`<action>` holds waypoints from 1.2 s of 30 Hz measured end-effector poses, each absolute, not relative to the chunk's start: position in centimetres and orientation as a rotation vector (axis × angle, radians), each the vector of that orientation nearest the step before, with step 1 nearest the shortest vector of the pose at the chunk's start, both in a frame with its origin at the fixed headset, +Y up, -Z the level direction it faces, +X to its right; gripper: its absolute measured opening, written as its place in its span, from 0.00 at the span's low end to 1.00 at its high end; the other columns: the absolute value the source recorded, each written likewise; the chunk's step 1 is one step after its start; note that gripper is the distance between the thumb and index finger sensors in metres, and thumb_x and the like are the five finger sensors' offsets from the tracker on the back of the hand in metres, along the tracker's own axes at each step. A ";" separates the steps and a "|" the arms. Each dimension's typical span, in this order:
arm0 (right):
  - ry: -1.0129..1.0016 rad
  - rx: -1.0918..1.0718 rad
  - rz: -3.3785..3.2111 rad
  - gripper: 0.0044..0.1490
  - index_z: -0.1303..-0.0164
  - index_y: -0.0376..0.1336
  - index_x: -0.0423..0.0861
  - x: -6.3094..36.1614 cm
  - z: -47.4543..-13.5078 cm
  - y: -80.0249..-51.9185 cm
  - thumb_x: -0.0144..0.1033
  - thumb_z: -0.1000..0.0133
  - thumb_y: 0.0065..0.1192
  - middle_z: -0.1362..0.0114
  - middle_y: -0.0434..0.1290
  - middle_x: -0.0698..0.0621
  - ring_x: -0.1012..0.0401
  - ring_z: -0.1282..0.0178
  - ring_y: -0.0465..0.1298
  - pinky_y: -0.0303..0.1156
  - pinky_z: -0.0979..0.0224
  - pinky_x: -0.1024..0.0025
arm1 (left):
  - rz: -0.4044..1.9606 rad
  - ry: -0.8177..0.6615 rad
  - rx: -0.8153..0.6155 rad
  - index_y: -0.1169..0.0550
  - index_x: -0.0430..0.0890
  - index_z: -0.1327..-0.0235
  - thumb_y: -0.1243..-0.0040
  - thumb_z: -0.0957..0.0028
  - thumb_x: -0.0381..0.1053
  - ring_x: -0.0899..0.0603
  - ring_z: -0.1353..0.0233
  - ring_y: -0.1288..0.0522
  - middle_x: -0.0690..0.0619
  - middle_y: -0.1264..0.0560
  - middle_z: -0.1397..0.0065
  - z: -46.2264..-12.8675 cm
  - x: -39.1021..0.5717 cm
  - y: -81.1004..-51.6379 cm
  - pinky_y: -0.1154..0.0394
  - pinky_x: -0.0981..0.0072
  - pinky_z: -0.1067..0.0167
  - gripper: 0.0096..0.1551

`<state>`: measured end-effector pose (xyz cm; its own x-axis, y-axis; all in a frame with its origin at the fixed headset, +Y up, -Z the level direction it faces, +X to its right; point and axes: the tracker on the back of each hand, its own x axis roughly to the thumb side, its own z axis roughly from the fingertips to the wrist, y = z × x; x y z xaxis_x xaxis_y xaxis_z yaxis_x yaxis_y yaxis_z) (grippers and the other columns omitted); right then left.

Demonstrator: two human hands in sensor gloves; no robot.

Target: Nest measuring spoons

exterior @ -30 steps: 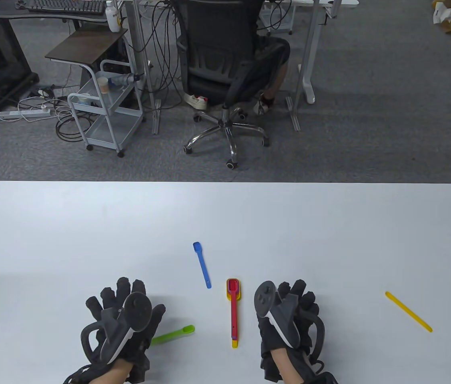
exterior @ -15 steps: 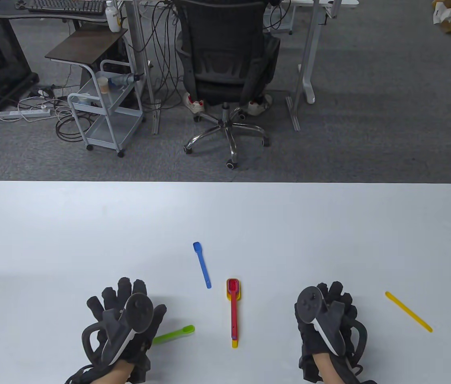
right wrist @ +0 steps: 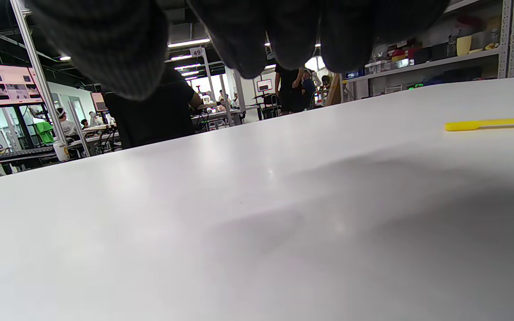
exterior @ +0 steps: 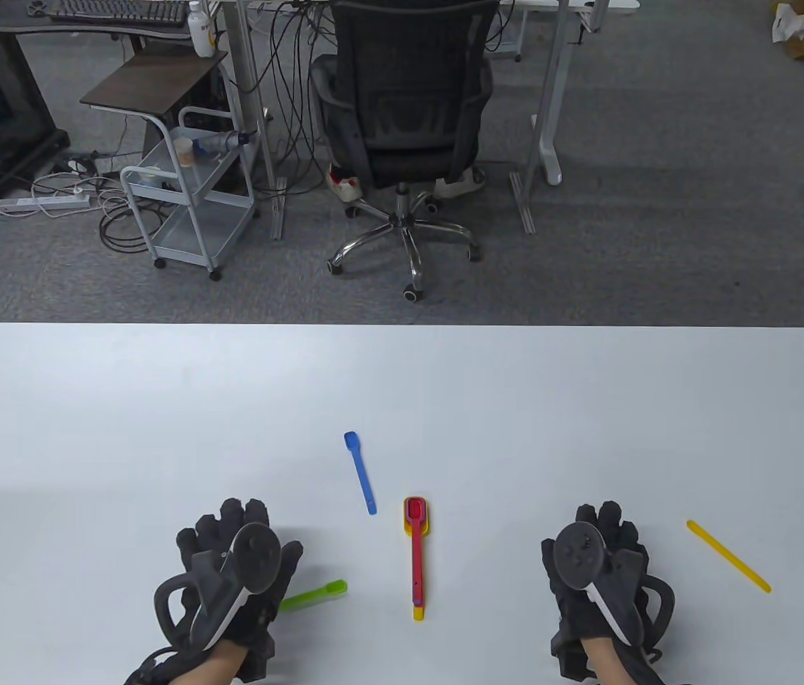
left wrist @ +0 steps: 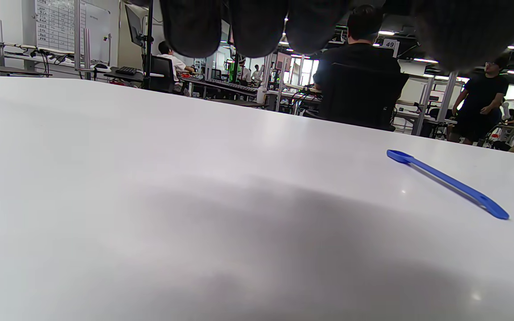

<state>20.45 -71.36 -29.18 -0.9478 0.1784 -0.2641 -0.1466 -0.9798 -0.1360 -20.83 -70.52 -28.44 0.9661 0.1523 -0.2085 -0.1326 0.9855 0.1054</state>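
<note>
A red spoon (exterior: 416, 549) lies nested in a yellow spoon (exterior: 419, 612) at the table's front middle. A blue spoon (exterior: 360, 472) lies just behind and left of them; it also shows in the left wrist view (left wrist: 449, 183). A green spoon (exterior: 314, 595) lies beside my left hand (exterior: 230, 571), partly under it. A yellow stick-like spoon (exterior: 728, 556) lies at the right; its end shows in the right wrist view (right wrist: 493, 123). My right hand (exterior: 601, 564) hovers between the nested pair and the yellow stick. Both hands hold nothing, fingers spread over the table.
The white table (exterior: 402, 385) fills the lower half of the table view. Beyond its far edge stand an office chair (exterior: 405, 121) with a seated person, a wheeled cart (exterior: 187, 200) and desks.
My right hand has moved right, away from the red and yellow pair, toward the yellow stick. My left hand has shifted slightly right toward the green spoon. The spoons have not moved.
</note>
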 end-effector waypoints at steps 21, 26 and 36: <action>-0.190 -0.345 2.868 0.46 0.20 0.61 0.40 20.7 -28.7 -70.7 0.54 0.44 0.60 0.12 0.59 0.32 0.30 0.21 0.64 0.61 0.26 0.33 | 0.061 0.199 0.113 0.25 0.54 0.25 0.35 0.56 0.74 0.29 0.19 0.26 0.48 0.28 0.18 -30.2 -18.0 -69.1 0.36 0.33 0.22 0.46; -0.182 -0.320 2.852 0.45 0.20 0.61 0.40 20.7 -28.8 -70.9 0.54 0.43 0.60 0.12 0.60 0.32 0.30 0.21 0.65 0.61 0.26 0.33 | 0.066 0.200 0.119 0.24 0.53 0.26 0.35 0.56 0.74 0.28 0.20 0.25 0.49 0.27 0.18 -31.0 -16.5 -68.1 0.35 0.33 0.23 0.46; -0.194 -0.277 2.835 0.44 0.21 0.62 0.40 20.5 -28.5 -70.5 0.53 0.43 0.59 0.12 0.60 0.32 0.30 0.21 0.65 0.61 0.26 0.33 | 0.032 0.255 0.085 0.24 0.53 0.26 0.34 0.55 0.73 0.28 0.20 0.26 0.48 0.27 0.18 -33.6 -13.8 -67.7 0.36 0.33 0.23 0.45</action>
